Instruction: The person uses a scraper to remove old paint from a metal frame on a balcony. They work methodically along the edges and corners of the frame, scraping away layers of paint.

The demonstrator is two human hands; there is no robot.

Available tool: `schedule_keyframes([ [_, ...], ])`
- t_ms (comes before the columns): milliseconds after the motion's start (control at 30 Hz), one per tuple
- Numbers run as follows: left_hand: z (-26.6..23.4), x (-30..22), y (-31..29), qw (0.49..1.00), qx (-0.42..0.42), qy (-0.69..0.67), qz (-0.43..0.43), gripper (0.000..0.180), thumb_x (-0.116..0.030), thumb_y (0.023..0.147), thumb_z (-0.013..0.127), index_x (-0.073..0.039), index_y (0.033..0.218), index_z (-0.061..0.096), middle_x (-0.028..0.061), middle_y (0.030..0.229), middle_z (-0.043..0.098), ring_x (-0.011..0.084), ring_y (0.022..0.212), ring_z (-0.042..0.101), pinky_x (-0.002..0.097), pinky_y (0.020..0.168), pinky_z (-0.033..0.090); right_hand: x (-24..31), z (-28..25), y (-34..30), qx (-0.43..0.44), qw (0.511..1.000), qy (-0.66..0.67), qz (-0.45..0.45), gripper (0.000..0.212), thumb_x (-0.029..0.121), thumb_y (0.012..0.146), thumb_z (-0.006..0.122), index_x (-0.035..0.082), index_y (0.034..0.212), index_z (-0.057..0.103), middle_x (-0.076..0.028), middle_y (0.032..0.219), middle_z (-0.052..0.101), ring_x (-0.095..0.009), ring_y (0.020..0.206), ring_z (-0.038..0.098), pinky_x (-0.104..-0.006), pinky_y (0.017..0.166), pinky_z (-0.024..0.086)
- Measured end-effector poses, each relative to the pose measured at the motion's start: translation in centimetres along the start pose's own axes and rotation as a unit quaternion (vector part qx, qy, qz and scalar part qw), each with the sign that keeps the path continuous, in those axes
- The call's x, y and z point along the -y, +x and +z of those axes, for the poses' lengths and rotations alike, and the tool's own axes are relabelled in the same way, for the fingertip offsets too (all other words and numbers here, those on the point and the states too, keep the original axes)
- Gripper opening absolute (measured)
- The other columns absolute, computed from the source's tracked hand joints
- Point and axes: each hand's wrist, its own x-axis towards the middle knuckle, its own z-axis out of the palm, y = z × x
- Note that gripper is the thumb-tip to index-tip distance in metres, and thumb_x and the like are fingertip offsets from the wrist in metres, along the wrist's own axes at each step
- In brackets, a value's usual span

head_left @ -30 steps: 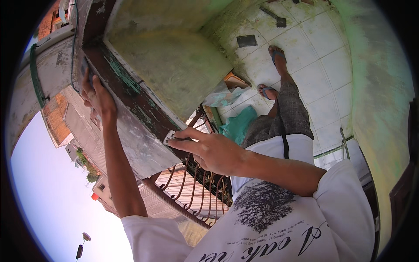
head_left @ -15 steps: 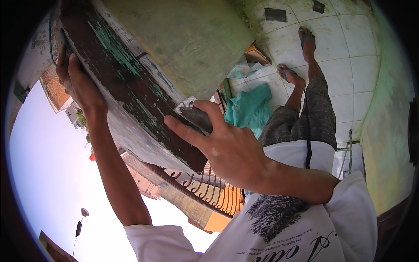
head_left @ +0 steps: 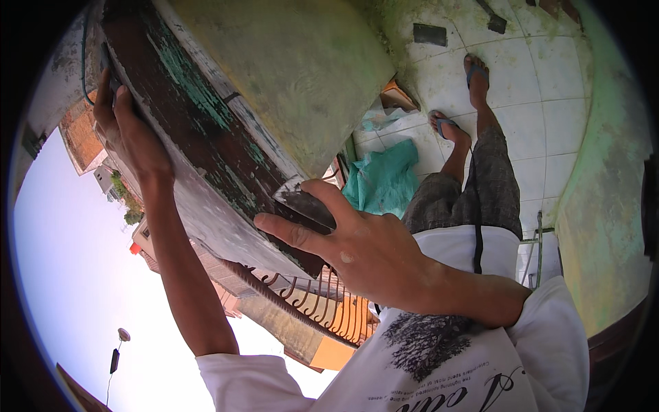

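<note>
1. My right hand (head_left: 367,250) is gripping a dark grey flat block with a pale, worn end (head_left: 302,204), thumb and fingers closing around it; its worn end is resting against the brown face.
2. My left hand (head_left: 137,141) is reaching up along the far edge and seems to be pinching a slim, dark, flat object (head_left: 105,56) there; I cannot tell what kind it is.
3. Between my hands, the long dark-brown painted ledge (head_left: 147,69) is slanting down toward the curled brown metal railing (head_left: 302,309).
4. I am judging the surface work as partway: brown paint is covering much of the face, while flaked green patches (head_left: 189,82) and a pale, worn strip (head_left: 250,120) along the wall side are showing through.
5. The brown around the block is looking largely intact, with a few pale flecks, so much coating is remaining.
6. Below, a crumpled teal plastic bag (head_left: 381,180) is lying on white floor tiles (head_left: 528,130).
</note>
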Motion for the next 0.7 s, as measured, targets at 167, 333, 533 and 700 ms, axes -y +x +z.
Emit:
schedule_keyframes([
  [167,0.1,-0.2,-0.4,1.000,-0.009,-0.002,-0.013,0.051,-0.038,0.107,0.049,-0.021,0.156,0.053,0.0167,0.136,0.045,0.0277,0.128,0.048,0.0457,0.116,0.039,-0.6,0.7,0.8,-0.064,0.996,0.052,0.040,0.080,-0.008,0.082,0.070,0.013,0.157,0.052,-0.018,0.142,0.056,-0.029,0.082,0.076,-0.0334,0.057,0.064],
  [333,-0.1,0.1,-0.4,0.999,-0.020,0.037,-0.023,0.054,-0.044,0.107,0.048,-0.025,0.157,0.052,0.0176,0.139,0.045,0.0328,0.134,0.040,0.0519,0.120,0.029,-0.4,2.0,-1.2,-0.096,0.993,0.062,0.013,0.075,-0.010,0.080,0.071,0.011,0.150,0.058,-0.015,0.142,0.056,-0.029,0.087,0.077,-0.0345,0.061,0.065],
  [533,0.0,-0.6,-0.6,0.992,-0.035,0.123,0.006,0.054,-0.047,0.106,0.048,-0.029,0.157,0.053,0.0180,0.142,0.046,0.0346,0.134,0.039,0.0520,0.121,0.025,0.9,0.7,4.0,-0.140,0.990,0.021,0.001,0.064,-0.009,0.080,0.070,0.010,0.141,0.065,-0.013,0.140,0.056,-0.030,0.084,0.078,-0.0365,0.063,0.066],
  [700,0.2,-1.0,-0.9,0.993,-0.031,0.109,-0.024,0.056,-0.050,0.105,0.049,-0.030,0.157,0.052,0.0169,0.144,0.046,0.0347,0.136,0.038,0.0534,0.122,0.024,1.0,1.4,1.6,-0.131,0.991,0.014,0.010,0.058,-0.005,0.083,0.066,0.010,0.139,0.066,-0.013,0.138,0.056,-0.030,0.075,0.076,-0.0398,0.063,0.065],
])
